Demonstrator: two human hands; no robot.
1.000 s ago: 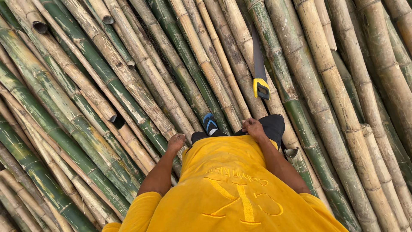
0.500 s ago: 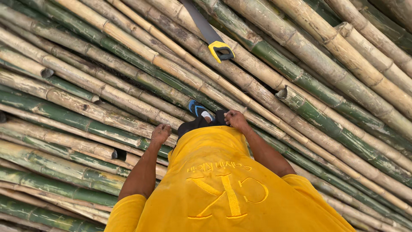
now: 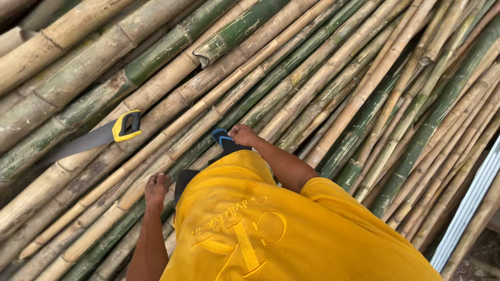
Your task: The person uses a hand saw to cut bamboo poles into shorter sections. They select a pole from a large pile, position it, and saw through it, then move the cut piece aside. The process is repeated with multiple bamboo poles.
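I stand on a pile of long bamboo poles point(image 3: 333, 88), some green and some tan. My yellow shirt point(image 3: 271, 229) fills the lower middle of the view. My left hand point(image 3: 156, 188) hangs at my side with its fingers curled and nothing in it, above a tan pole. My right hand point(image 3: 244, 135) is also curled and holds nothing, just above a blue sandal point(image 3: 221, 137) on my foot. A hand saw with a yellow and black handle point(image 3: 126, 126) lies on the poles to the left, apart from both hands.
The poles lie side by side at slightly different angles, with gaps and cut hollow ends point(image 3: 202, 56) among them. A pale corrugated sheet point(image 3: 469, 208) runs along the pile's right edge. Bare ground point(image 3: 482, 260) shows at the bottom right.
The view has swung round, so the poles now run diagonally and the saw sits at the left instead of the top. My arms hang a little wider apart. The saw itself still lies on the poles.
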